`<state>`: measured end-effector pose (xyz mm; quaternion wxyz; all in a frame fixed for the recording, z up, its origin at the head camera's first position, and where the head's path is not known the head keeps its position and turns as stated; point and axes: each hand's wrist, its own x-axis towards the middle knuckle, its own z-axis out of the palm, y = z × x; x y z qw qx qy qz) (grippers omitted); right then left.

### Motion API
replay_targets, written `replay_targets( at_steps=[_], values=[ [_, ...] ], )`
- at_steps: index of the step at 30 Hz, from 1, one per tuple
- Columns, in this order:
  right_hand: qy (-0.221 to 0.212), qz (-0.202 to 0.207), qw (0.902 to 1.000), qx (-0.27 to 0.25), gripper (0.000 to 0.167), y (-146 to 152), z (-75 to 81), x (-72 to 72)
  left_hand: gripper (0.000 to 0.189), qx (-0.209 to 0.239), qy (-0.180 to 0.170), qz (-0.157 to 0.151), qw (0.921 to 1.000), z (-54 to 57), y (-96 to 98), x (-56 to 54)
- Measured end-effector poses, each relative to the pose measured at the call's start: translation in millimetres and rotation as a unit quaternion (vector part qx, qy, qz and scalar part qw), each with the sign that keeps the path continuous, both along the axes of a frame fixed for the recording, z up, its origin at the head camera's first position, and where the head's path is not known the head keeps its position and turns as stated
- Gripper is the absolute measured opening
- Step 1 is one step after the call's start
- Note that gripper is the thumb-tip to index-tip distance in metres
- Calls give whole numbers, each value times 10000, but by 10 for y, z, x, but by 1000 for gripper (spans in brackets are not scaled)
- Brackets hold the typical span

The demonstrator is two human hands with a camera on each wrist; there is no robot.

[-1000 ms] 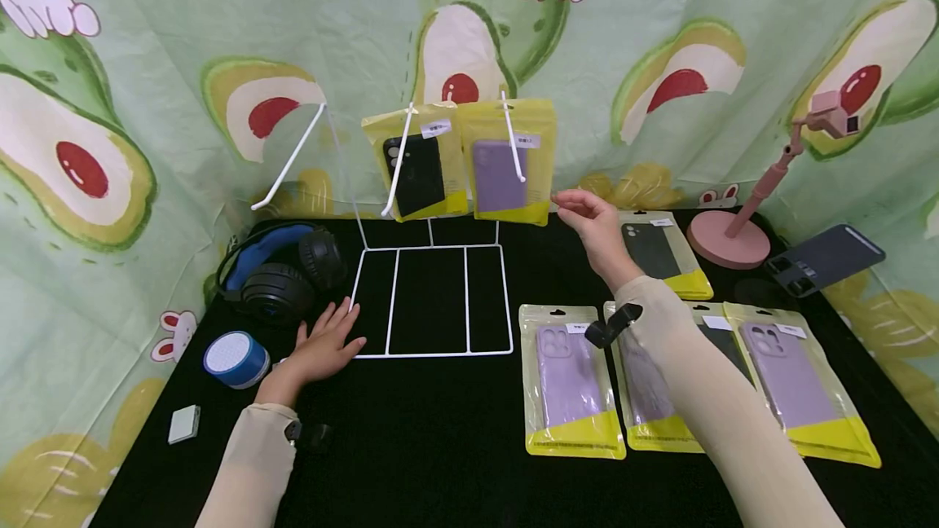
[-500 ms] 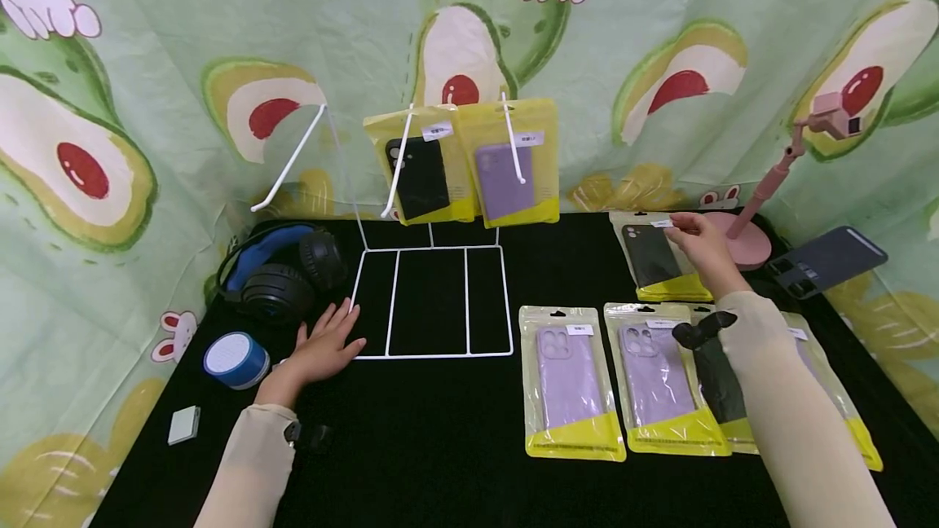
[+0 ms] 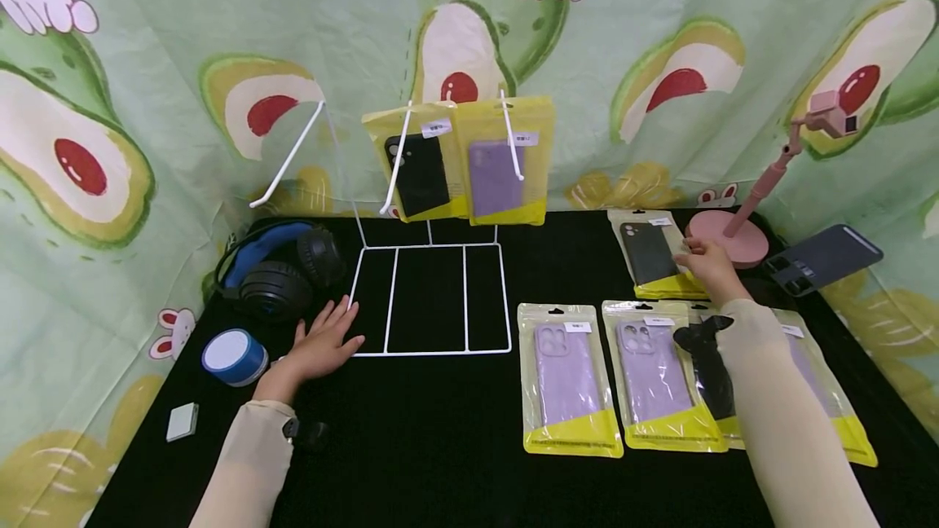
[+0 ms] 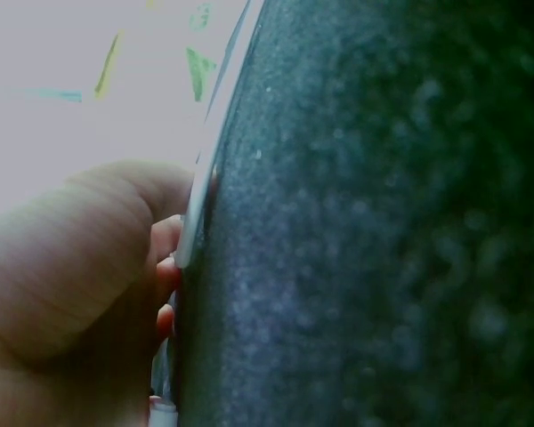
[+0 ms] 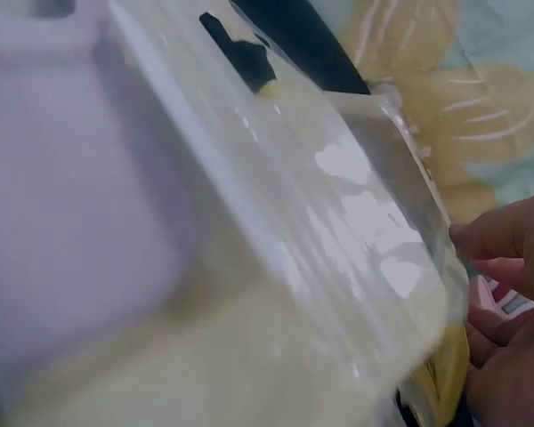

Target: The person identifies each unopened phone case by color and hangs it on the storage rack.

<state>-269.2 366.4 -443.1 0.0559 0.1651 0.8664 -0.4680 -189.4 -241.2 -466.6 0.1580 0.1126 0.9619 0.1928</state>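
In the head view my left hand (image 3: 323,345) lies spread on the black cloth, fingertips at the left edge of a white wire display rack (image 3: 447,353). My right hand (image 3: 711,269) pinches the right edge of a packaged black phone case (image 3: 647,253) lying at the back right. The right wrist view shows the thumb and curled fingers (image 5: 498,233) at the bag's edge. Two bagged phone cases hang from the rack's hooks, one black (image 3: 416,178) and one purple (image 3: 497,178).
More bagged phone cases lie in front, including purple ones (image 3: 566,373) (image 3: 653,369); my right forearm partly covers others. Headphones (image 3: 282,271), a blue speaker (image 3: 235,357) and a small white box (image 3: 182,422) stand left. A pink stand (image 3: 726,239) and a phone (image 3: 822,259) are at right.
My right hand has moved right from beside the hanging purple case to the black case's bag, then down along its right edge. The left hand has stayed put.
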Motion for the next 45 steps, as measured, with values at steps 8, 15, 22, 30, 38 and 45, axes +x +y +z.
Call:
replay_targets(
  at_steps=[8,15,22,30,38,45],
  values=[
    [-31,135,9998,-118,51,-72,-41,-69,68,124,24,-28,9999,4,2,13],
    [432,457,9971,-422,46,-146,-12,-59,69,52,28,-38,10000,-9,-27,-4],
    [1614,105,9867,-160,34,-257,105,37,70,83,-10,-32,10000,3,-4,17],
    [3104,16,9373,-1587,24,-463,471,225,69,14,-7,38,10000,-41,-23,-15],
    [4590,511,8341,-3015,22,-788,976,570,70,-11,-29,1,10000,-52,-17,-34],
    [5369,1234,7678,-3270,25,-1220,1326,892,68,-45,-88,11,10000,42,18,0]
  ],
)
